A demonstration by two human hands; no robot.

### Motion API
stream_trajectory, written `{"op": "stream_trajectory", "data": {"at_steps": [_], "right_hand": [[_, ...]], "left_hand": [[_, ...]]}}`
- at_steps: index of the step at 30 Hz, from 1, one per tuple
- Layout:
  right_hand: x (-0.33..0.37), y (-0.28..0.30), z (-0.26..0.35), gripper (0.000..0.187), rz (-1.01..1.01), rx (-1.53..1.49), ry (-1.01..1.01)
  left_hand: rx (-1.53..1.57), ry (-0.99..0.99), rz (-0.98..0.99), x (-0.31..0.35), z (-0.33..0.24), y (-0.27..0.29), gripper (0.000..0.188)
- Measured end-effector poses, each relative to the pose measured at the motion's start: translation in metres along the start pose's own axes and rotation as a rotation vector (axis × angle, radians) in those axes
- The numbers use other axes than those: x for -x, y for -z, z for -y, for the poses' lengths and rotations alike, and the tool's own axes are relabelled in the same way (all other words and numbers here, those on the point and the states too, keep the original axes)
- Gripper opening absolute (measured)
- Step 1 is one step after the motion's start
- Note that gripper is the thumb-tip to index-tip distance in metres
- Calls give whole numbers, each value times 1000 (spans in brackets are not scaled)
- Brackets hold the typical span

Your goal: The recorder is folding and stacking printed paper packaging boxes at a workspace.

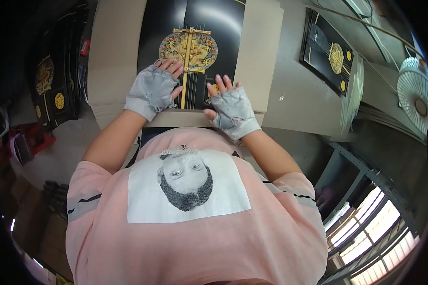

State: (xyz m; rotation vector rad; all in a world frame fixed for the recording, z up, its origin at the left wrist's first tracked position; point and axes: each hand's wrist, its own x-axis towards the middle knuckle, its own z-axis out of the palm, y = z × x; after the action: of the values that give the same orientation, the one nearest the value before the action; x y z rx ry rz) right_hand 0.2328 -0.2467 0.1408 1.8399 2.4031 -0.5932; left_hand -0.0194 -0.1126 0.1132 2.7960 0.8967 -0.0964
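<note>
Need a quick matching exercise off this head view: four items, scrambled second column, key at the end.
Items
1. left hand
2. right hand
3. fan
4. beige board

Descriptions
A. pale, near the picture's right edge
B. partly covering the small gold emblem
C. showing on both sides of the black panel
D. fingertips over the lower left of the large dragon emblem

Pairs: 1-D, 2-B, 3-A, 4-C

Pink shirt, white portrait panel; grey-black sleeve bands; grey fingerless gloves.
</note>
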Motion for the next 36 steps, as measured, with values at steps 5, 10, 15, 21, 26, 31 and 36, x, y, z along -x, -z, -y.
{"op": "stream_trajectory", "data": {"at_steps": [5, 10, 15, 21, 26, 31, 36], "right_hand": [[-89, 24, -44, 80, -94, 169, -122], [-203, 71, -99, 82, -34, 238, -285], [-279, 59, -196, 81, -392, 369, -403], [-312, 76, -202, 83, -546, 332, -512], [-261, 58, -156, 74, -543, 330, -320], [-125, 29, -40, 79, -197, 319, -152], [4, -8, 24, 81, -64, 218, -6]], "left_hand": [[39, -1, 52, -3, 1, 7, 59], [55, 43, 120, -3, 3, 7, 59], [107, 12, 151, -9, 6, 8, 59], [141, 25, 168, -2, 4, -1, 60], [110, 14, 88, 0, 5, -7, 62], [57, 6, 8, 3, 7, -3, 61], [-15, 14, -25, 5, 4, 0, 61]]}}
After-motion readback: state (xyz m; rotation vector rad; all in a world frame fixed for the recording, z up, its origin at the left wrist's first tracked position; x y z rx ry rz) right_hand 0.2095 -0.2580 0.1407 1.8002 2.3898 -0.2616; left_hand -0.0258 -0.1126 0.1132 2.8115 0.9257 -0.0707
